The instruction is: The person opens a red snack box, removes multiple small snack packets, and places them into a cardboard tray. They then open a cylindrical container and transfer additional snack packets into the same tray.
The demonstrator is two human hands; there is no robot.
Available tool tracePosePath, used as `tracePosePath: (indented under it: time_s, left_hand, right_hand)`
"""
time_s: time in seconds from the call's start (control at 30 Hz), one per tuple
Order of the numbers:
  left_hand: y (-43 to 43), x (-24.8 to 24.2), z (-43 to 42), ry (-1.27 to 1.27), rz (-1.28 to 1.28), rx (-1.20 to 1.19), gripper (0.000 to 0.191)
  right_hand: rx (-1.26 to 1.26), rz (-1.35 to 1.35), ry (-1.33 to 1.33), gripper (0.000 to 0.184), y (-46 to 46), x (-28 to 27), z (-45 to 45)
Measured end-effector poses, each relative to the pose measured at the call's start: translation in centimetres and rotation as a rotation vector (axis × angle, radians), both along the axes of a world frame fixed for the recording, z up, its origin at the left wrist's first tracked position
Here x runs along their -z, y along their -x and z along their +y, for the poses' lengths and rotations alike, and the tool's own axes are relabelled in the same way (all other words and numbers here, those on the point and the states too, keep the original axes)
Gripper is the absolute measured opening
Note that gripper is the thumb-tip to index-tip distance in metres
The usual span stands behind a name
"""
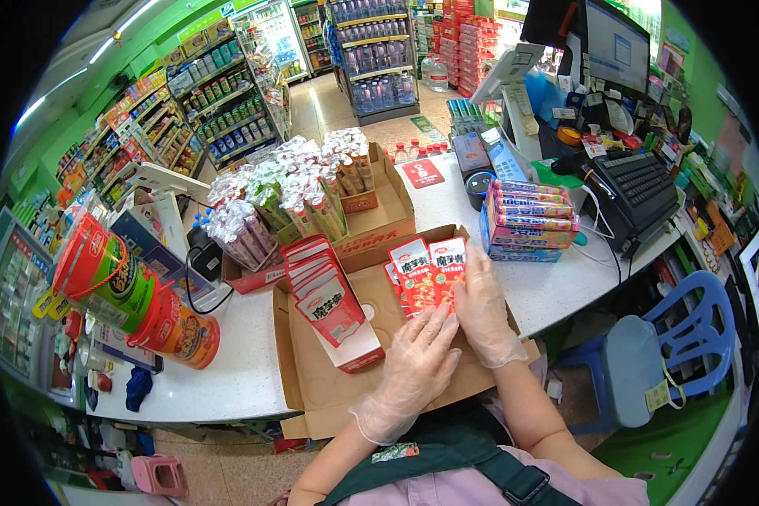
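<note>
My left hand [420,360] and my right hand [488,310] wear clear plastic gloves. Both are over a shallow brown cardboard tray [310,395]. Red and white snack pouches [422,278], printed with writing, lie in a small overlapping group under the hands. My right hand grips the right edge of the rightmost pouch [448,269], thumb across its front. The fingers of my left hand lie over the lower ends of the pouches; whether they grip is hidden. To the left, a white and red display box [360,354] holds a slanting row of similar pouches [329,303].
Behind the tray stand bundles of wrapped sticks [316,209] in cardboard boxes. Stacked candy boxes [528,221] are at right, near a keyboard [632,196]. Large snack tubs [183,332] lean on the white counter [228,386] at left. A blue chair [635,373] stands at right.
</note>
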State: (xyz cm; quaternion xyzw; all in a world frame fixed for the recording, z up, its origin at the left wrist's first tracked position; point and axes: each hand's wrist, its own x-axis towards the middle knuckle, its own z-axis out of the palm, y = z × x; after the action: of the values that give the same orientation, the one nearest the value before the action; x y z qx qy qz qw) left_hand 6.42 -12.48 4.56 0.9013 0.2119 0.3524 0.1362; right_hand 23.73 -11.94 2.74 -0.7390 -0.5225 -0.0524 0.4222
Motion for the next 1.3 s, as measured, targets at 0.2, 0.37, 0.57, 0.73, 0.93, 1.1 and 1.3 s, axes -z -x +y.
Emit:
tracePosePath:
  time_s: [0.2,0.37,0.57,0.73,0.93,1.1,1.3]
  left_hand:
    - [1.4,0.3,0.2,-0.003,-0.146,-0.02,0.043]
    - [4.8,-1.6,0.9,-0.094,-0.396,-0.191,0.048]
    - [7.3,-0.6,1.1,-0.029,-0.438,-0.557,0.07]
    - [7.5,-0.2,0.5,-0.051,-0.278,-0.496,0.07]
    - [6.8,0.3,0.8,0.055,-0.492,-0.346,0.049]
    - [6.3,0.4,0.6,0.071,-0.432,-0.182,0.038]
    - [5.9,-1.3,0.0,-0.024,-0.457,-0.228,0.055]
  right_hand:
    - [-0.229,-0.239,0.345,0.044,1.1,0.3,-0.5]
    - [-0.196,-0.261,0.233,0.04,0.4,0.5,-0.1]
    - [-0.53,-0.053,-0.03,0.048,5.6,-2.4,0.5]
    - [-0.656,-0.062,-0.048,0.054,9.6,-3.0,0.4]
    - [-0.68,-0.074,-0.011,0.062,10.4,-2.2,0.0]
    - [-0.643,0.068,-0.121,0.054,10.2,-1.4,-0.2]
    - [-0.619,0.798,0.006,0.035,9.6,-4.6,-1.6]
